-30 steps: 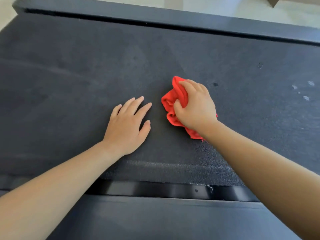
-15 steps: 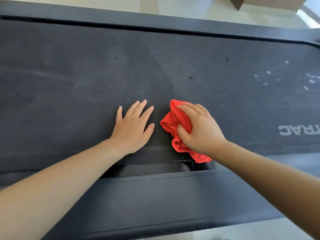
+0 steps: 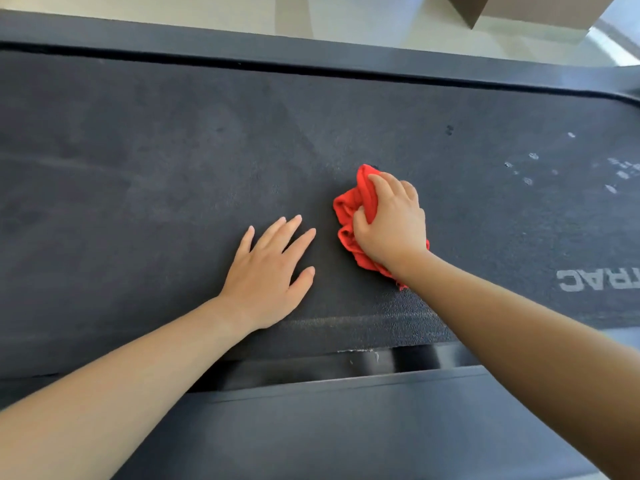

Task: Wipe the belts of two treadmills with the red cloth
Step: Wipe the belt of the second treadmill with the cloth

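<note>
Red cloth (image 3: 347, 211), bunched into a wad, lies on the treadmill belt (image 3: 166, 174) near its middle, pressed down by the right hand (image 3: 391, 226), whose fingers curl over the top of the wad while the thumb digs into its folds. The left hand (image 3: 266, 271) rests palm down on the belt just beside the cloth, fingers straight and slightly spread, holding nothing. Probable faults from this position: the belt may creep under the bracing left hand if weight is put on it, since a treadmill belt is likely free to roll. The wad gives a small contact patch, so strokes may leave unwiped strips between passes. The loose tail of cloth below the right wrist could snag on the frayed belt edge (image 3: 353, 351) or drop into the gap (image 3: 311, 370) beside the near side rail (image 3: 346, 431) on a stroke toward the body. The belt is dark grey and finely textured, with faint smears at left, white specks (image 3: 533, 157) at right well apart from the cloth, and pale lettering (image 3: 595, 285) at the right edge. A far side rail (image 3: 311, 60) borders the belt; beyond it lie a pale floor (image 3: 346, 19) and a cardboard box (image 3: 519, 12). No second treadmill is in view.
</note>
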Tool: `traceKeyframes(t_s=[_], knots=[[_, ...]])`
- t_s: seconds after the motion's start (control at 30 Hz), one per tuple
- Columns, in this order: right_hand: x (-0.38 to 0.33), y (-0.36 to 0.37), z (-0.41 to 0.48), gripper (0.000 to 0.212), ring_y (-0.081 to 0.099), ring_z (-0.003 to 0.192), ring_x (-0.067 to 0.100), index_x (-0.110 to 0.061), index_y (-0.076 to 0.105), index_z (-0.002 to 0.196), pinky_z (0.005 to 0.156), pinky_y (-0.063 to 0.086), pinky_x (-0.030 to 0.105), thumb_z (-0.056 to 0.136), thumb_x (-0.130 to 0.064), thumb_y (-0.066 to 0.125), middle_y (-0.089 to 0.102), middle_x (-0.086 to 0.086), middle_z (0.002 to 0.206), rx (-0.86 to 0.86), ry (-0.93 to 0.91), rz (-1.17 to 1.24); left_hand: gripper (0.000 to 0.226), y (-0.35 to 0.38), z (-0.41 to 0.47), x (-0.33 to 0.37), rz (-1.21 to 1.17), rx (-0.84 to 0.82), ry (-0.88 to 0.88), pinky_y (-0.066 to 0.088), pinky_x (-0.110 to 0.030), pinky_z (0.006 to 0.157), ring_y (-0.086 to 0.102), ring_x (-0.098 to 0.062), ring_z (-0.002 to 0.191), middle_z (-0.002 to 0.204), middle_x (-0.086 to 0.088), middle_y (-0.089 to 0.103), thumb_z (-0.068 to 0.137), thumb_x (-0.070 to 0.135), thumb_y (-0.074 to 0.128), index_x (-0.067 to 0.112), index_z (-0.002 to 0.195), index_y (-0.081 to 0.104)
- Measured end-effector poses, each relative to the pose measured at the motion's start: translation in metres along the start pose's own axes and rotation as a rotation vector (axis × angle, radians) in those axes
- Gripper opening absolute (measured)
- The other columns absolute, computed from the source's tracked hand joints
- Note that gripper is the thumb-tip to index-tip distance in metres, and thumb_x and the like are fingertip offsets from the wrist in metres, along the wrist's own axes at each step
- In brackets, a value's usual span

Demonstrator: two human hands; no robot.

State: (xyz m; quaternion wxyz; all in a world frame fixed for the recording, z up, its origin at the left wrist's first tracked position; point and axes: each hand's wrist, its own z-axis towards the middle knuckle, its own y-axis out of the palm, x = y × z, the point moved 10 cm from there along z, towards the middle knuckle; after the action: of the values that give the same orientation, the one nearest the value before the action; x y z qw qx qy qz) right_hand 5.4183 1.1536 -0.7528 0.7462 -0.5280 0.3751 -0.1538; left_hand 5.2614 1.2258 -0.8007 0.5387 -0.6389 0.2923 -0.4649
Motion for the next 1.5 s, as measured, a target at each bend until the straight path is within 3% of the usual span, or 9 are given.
traceKeyframes(t_s=[0.37, 0.53, 0.73, 1.23, 1.37, 1.5], knots=[[0.013, 0.006, 0.045, 0.054, 0.034, 0.129, 0.025, -0.015, 0.045, 0.134, 0.093, 0.043, 0.047, 0.083, -0.03, 0.053, 0.044, -0.001, 0.141, 0.026, -0.089, 0.038, 0.056, -0.006, 0.149, -0.034, 0.044, 0.029, -0.077, 0.006, -0.051, 0.114, 0.008, -0.018, 0.145, 0.157, 0.003, 0.014, 0.093, 0.047, 0.034, 0.032, 0.146, 0.024], [0.01, 0.018, 0.093, 0.056, 0.035, 0.13, 0.026, -0.014, 0.046, 0.134, 0.099, 0.04, 0.048, 0.08, -0.03, 0.053, 0.045, 0.0, 0.141, 0.017, -0.127, 0.092, 0.059, -0.029, 0.204, -0.103, 0.045, 0.111, -0.281, 0.008, -0.051, 0.114, 0.013, -0.019, 0.144, 0.156, 0.0, 0.019, 0.093, 0.047, 0.036, 0.023, 0.146, 0.026], [-0.018, 0.037, 0.139, 0.059, 0.038, 0.13, 0.026, -0.015, 0.048, 0.134, 0.102, 0.038, 0.047, 0.077, -0.03, 0.051, 0.046, 0.001, 0.141, -0.025, -0.24, 0.102, 0.053, -0.045, 0.207, -0.124, -0.054, 0.305, -0.368, 0.011, -0.046, 0.115, 0.025, -0.018, 0.14, 0.151, -0.002, 0.033, 0.093, 0.035, 0.042, 0.012, 0.14, 0.038], [-0.091, 0.094, 0.275, 0.056, 0.038, 0.127, 0.024, -0.018, 0.047, 0.133, 0.095, 0.043, 0.045, 0.079, -0.032, 0.052, 0.046, -0.002, 0.14, -0.093, -0.319, 0.093, 0.057, -0.045, 0.206, -0.12, -0.03, 0.247, -0.381, 0.008, -0.043, 0.116, 0.019, -0.011, 0.141, 0.152, 0.003, 0.028, 0.091, 0.036, 0.041, 0.017, 0.144, 0.032], [-0.088, 0.091, 0.27, 0.056, 0.036, 0.13, 0.024, -0.019, 0.045, 0.135, 0.098, 0.041, 0.045, 0.08, -0.032, 0.052, 0.044, -0.003, 0.142, -0.104, -0.294, 0.099, 0.056, -0.043, 0.206, -0.119, -0.035, 0.24, -0.38, 0.008, -0.043, 0.116, 0.019, -0.013, 0.141, 0.152, 0.003, 0.028, 0.092, 0.037, 0.041, 0.017, 0.144, 0.032], [-0.068, 0.07, 0.208, 0.059, 0.036, 0.13, 0.027, -0.015, 0.046, 0.135, 0.099, 0.04, 0.048, 0.079, -0.032, 0.052, 0.044, 0.0, 0.142, -0.134, -0.314, 0.098, 0.055, -0.044, 0.206, -0.121, -0.039, 0.248, -0.382, 0.01, -0.045, 0.116, 0.021, -0.014, 0.141, 0.152, 0.002, 0.029, 0.092, 0.036, 0.043, 0.015, 0.142, 0.035]])
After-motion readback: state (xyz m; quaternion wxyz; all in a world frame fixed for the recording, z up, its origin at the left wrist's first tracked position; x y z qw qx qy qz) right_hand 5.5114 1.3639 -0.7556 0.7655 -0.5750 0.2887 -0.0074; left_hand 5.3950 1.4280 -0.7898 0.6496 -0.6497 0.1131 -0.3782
